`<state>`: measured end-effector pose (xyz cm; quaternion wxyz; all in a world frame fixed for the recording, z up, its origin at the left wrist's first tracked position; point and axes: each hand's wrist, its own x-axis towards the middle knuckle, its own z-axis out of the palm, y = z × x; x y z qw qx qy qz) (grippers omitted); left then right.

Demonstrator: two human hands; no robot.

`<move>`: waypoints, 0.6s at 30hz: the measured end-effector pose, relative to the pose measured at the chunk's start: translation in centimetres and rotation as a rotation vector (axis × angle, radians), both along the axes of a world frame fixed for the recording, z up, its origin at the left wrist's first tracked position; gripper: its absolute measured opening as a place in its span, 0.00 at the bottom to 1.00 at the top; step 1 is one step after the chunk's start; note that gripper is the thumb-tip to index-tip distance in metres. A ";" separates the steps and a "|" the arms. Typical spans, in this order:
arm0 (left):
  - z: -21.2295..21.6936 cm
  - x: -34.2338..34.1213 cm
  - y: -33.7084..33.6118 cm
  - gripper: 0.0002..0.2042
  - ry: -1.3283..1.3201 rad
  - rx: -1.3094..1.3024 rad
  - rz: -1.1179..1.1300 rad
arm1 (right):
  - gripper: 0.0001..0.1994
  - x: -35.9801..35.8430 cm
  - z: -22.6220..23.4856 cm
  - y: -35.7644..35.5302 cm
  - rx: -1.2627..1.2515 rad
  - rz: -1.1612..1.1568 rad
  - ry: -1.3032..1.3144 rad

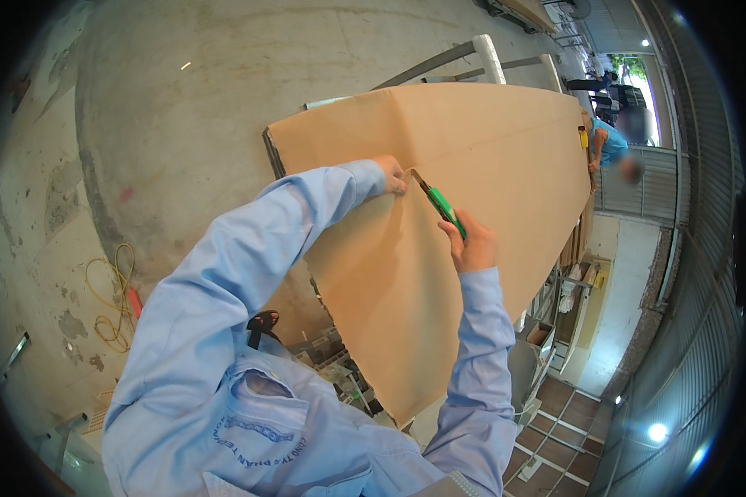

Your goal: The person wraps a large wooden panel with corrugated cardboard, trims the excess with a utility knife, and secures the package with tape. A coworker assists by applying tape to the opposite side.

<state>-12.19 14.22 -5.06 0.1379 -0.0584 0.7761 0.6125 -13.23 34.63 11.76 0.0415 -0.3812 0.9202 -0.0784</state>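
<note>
Green utility knife (pixel 442 205) with its tip at a raised fold in a brown cardboard sheet (pixel 506 149).
The large, plain sheet is creased and bent, its near part sloping down to a pointed corner. The knife slants over it, dark blade end up and left, handle down and right; whether the blade pierces the sheet cannot be told.

Concrete floor (pixel 224 66), stained; yellow cord (pixel 123 308), looped; red object (pixel 134 302) lies beside it; corrugated metal sheeting (pixel 704 331); lamp (pixel 657 432), lit; foliage (pixel 634 66), green.
</note>
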 end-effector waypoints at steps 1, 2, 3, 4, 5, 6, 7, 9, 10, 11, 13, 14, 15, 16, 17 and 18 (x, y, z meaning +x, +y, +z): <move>0.1 0.1 0.0 0.13 0.005 0.063 0.002 | 0.14 0.1 0.1 0.2 -0.003 -0.003 -0.001; 0.3 0.1 -0.1 0.12 -0.012 0.098 0.000 | 0.13 0.2 0.2 0.4 -0.023 0.030 -0.027; 0.4 0.2 -0.1 0.12 0.011 0.075 0.000 | 0.13 0.3 0.3 0.5 -0.015 -0.010 -0.021; 0.5 0.3 -0.2 0.12 0.007 0.028 -0.004 | 0.13 0.4 0.3 0.7 -0.019 -0.015 -0.043; 0.6 0.3 -0.2 0.12 0.006 -0.018 -0.002 | 0.13 0.5 0.4 0.9 0.027 -0.085 -0.057; 0.6 0.4 -0.2 0.12 0.013 -0.014 -0.008 | 0.13 0.5 0.4 1.1 -0.007 -0.012 -0.057; 0.6 0.4 -0.3 0.12 0.019 -0.009 -0.018 | 0.13 0.4 0.4 1.2 0.011 -0.016 -0.049; 0.6 0.4 -0.3 0.12 0.032 0.024 -0.030 | 0.13 0.2 0.6 1.5 0.031 -0.035 -0.068; 0.6 0.5 -0.3 0.12 0.037 0.052 -0.023 | 0.13 0.2 0.7 1.8 0.034 -0.043 -0.095; 0.6 0.6 -0.4 0.12 0.017 0.066 -0.024 | 0.14 0.1 0.9 2.0 0.069 -0.078 -0.094; 0.8 0.8 -0.4 0.12 0.062 0.020 -0.006 | 0.14 0.1 1.3 2.5 0.043 -0.015 -0.105; 1.0 0.9 -0.4 0.12 0.082 -0.022 0.014 | 0.14 0.1 1.6 2.8 0.047 0.002 -0.095; 1.2 1.0 -0.5 0.13 0.064 0.058 -0.007 | 0.14 0.1 1.7 3.0 0.068 -0.009 -0.108; 1.3 1.0 -0.6 0.13 0.055 0.119 -0.014 | 0.14 0.1 1.9 3.1 0.084 -0.022 -0.120; 1.4 1.0 -0.7 0.13 0.029 0.162 -0.035 | 0.14 0.1 1.9 3.2 0.057 0.022 -0.156; 1.5 1.0 -0.8 0.13 0.023 0.125 -0.060 | 0.13 0.2 1.9 3.3 0.093 -0.019 -0.135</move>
